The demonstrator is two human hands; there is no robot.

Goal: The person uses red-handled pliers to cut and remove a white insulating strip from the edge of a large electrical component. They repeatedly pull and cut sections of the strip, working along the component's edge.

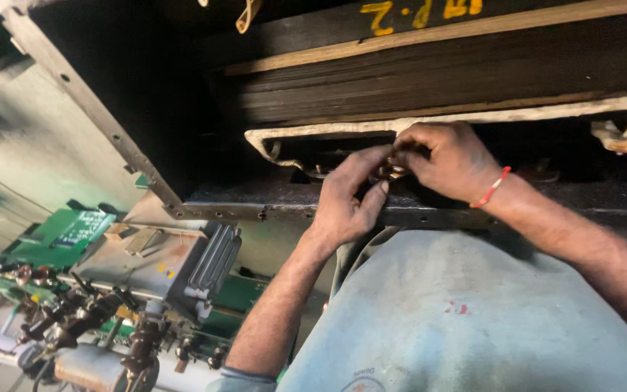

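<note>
My left hand [350,196] and my right hand [448,160] meet at the lower edge of a large dark stack of thin plates [437,80] bound with pale tape [473,118]. Both pinch a small coppery wire end or terminal [390,170] between their fingertips, just under the taped edge. My right wrist carries a red thread band [491,189]. What exactly the fingers hold is partly hidden by them. The dark metal ledge [255,199] below the stack lies under both hands.
A dark steel frame with bolt holes [103,123] runs diagonally at left. Below left stands a grey box with a ribbed connector [208,265], green boards [74,229] and several porcelain-like fittings [96,319]. My grey-blue shirt [473,319] fills the lower right.
</note>
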